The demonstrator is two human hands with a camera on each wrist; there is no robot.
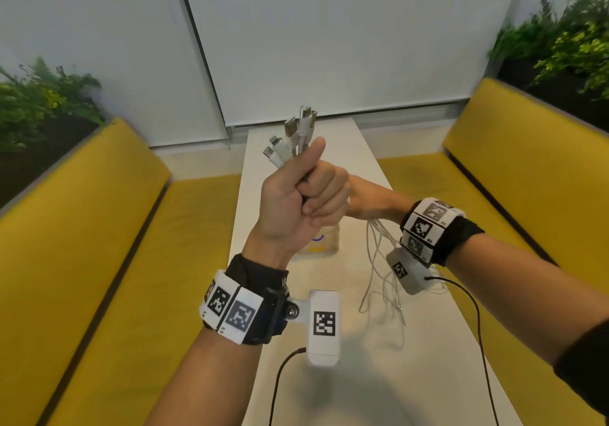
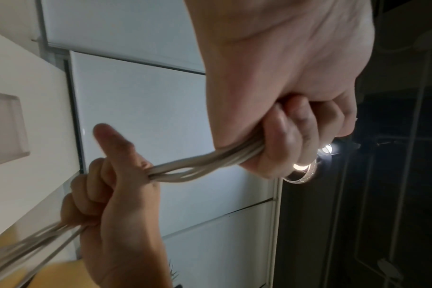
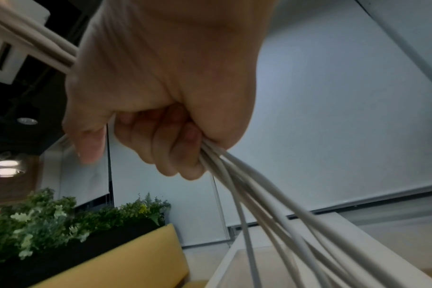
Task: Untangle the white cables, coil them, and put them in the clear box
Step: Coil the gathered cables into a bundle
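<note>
Left hand (image 1: 296,195) is fisting thin, smooth white cables (image 1: 382,274) upright, plug ends fanning above the thumb. Right hand (image 1: 369,200) is gripping the same bundle just beside it, strands dangling onto the white bench (image 1: 428,343). Clear box (image 1: 324,244) is sitting on the bench behind the left wrist.

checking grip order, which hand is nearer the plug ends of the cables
Left. The left hand grips the white cables just below the plug ends; the right hand holds them further down.
</note>
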